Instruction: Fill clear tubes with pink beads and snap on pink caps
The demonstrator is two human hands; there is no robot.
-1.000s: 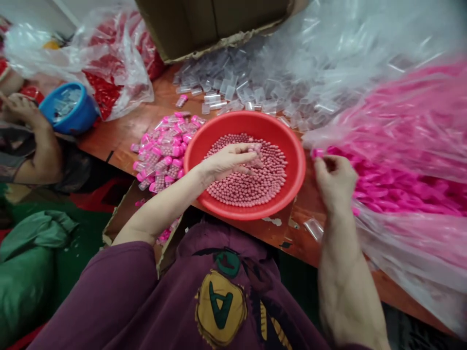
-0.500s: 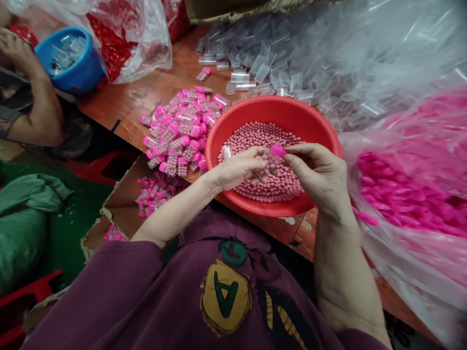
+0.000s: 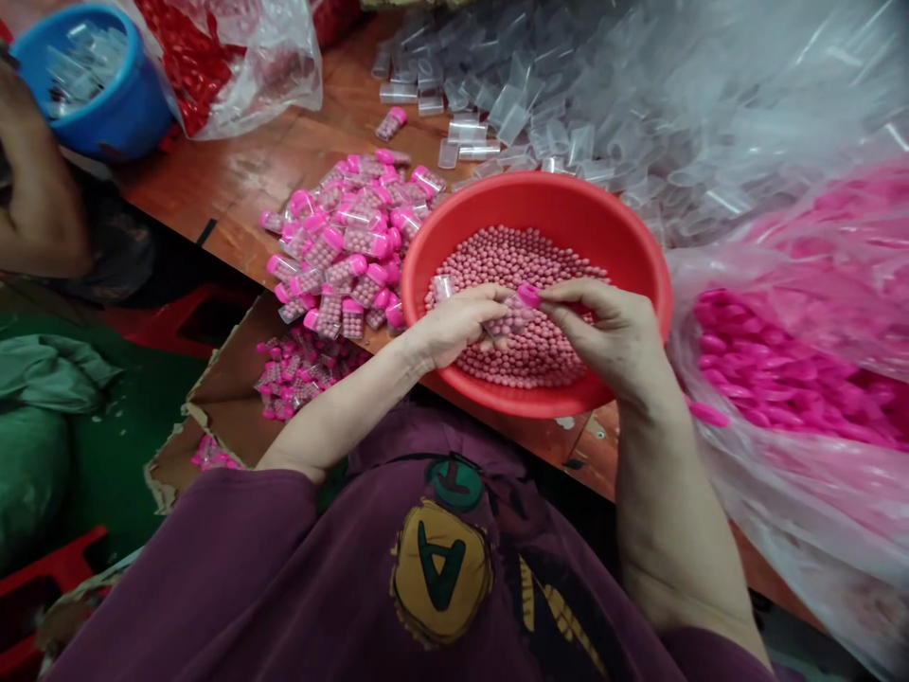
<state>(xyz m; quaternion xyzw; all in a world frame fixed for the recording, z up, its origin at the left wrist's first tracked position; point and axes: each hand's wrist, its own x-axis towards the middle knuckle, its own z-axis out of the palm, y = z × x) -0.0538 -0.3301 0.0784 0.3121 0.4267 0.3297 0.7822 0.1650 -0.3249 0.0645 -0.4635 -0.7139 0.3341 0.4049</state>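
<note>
Over the red basin of small pink beads, my left hand is closed around a clear container filled with beads. My right hand pinches a bright pink cap at the container's upper end. Whether the cap is fully seated cannot be made out. Another clear container lies on the beads at the basin's left side. Left of the basin is a heap of filled, pink-capped containers on the table.
Clear tubes are piled behind the basin. Pink caps fill a plastic bag at right. A cardboard box stands below the table edge. A blue tub and another person's arm are at upper left.
The view has shifted slightly, so the left-side objects sit farther left. The pink cap appears lower and more tilted against the container, with my right fingers still on it.
</note>
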